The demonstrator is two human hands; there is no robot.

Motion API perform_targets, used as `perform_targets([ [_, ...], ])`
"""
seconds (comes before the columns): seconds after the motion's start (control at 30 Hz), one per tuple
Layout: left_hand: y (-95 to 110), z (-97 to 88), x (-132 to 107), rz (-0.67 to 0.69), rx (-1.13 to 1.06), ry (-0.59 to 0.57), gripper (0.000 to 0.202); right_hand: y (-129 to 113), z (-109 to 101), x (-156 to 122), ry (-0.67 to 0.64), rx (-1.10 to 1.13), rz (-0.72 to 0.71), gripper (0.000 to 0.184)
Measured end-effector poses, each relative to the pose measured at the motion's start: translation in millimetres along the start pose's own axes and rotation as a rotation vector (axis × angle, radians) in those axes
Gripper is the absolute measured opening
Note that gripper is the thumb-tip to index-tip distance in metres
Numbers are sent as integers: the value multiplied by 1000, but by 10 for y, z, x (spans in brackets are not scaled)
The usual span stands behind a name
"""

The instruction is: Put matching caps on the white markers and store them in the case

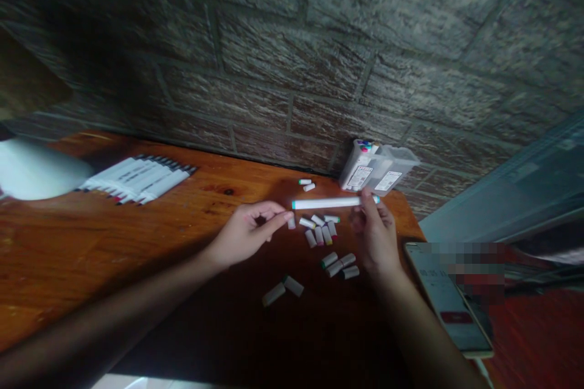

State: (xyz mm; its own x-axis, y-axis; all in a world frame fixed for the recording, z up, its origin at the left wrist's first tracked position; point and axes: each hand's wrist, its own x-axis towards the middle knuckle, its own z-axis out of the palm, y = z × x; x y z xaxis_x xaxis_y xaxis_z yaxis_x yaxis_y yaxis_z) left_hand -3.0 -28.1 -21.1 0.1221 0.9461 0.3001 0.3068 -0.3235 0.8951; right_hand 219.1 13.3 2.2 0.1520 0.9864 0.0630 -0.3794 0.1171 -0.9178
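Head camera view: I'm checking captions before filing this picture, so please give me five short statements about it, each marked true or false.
1. The right hand holds a white marker with teal ends. True.
2. The left hand is holding the phone. False: its fingertips are at a small pale cap, and the phone is to the right of the right hand.
3. A row of white markers lies to the left of both hands. True.
4. The clear case stands to the left of that row. False: it stands to the right, near the brick wall.
5. Several loose caps lie in the area between the hands. True.
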Motion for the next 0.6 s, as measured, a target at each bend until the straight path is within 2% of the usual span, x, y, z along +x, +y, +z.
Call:
perform_targets([
  [0.1, 28, -24, -12, -58, -8, -34, 34, -56, -37, 54, 41, 25, -56, 42],
  [0.17, 47, -34, -10, -61, -33, -58, 38, -131, -102, 135, 102, 8, -153, 41],
  [0.27, 70, -36, 13, -28, -138, -99, 24, -357, -204, 327, 256, -25, -331, 41],
  [0.33, 71, -34, 32, -35, -197, -103, 18, -572, -226, 464, 295, -51, -396, 42],
  [0.47, 24, -54, 57, -88, -166, -54, 29, -945, -135, 642, 189, -267, -445, 42],
  [0.6, -36, -89, 89, -39, -159, 17, 26, -1077, -103, 745, 121, -682, -557, 46],
])
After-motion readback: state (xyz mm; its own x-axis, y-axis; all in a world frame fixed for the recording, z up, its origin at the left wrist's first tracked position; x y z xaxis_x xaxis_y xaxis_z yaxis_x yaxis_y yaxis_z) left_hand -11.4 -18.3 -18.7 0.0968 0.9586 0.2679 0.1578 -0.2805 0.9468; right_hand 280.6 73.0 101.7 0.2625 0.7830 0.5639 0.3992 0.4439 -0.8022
